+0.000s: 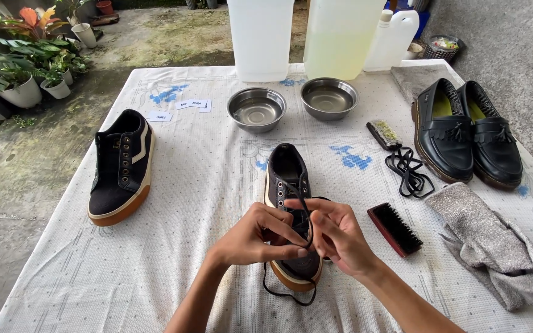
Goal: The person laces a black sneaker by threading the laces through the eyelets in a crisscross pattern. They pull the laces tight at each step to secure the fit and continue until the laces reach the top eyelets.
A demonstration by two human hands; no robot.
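Observation:
A black sneaker (287,172) with a white stripe and brown sole lies in the middle of the table, toe toward me. My left hand (256,235) and my right hand (335,233) meet over its front half. Both pinch the black shoelace (286,293), which threads the eyelets and trails off the toe onto the cloth. A matching sneaker (121,165) without a lace lies at the left.
Two steel bowls (256,108) (329,97) and three plastic jugs (260,37) stand at the back. A pair of black loafers (467,132), a loose black lace (408,170), two brushes (394,229) (384,134) and a grey cloth (491,243) lie at the right. Potted plants (23,68) stand beyond the table.

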